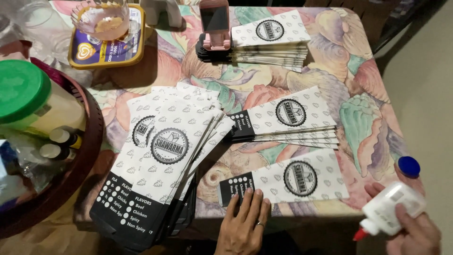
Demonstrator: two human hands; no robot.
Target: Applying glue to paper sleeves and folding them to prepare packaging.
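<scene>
The right hand (415, 233) and the dark round woven basket (89, 137) run off the frame's edges, while the white squeeze bottle's (394, 208) far side sits hidden in the grip.

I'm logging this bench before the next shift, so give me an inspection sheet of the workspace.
Surface: table with a flowery pastel cloth.
Job's things: flat printed paper sleeve near the front edge; white glue bottle with a red nozzle, uncapped; blue cap lying beside it.
Clutter: fanned sleeve pile, two more sleeve stacks, pink phone on a stand, glass bowl on a tub, basket with a green-lidded jar.
Hands: left hand pressing flat on the sleeve; right hand gripping the bottle.
Cables: nothing seen.
Surroundings: bare floor to the right.
</scene>
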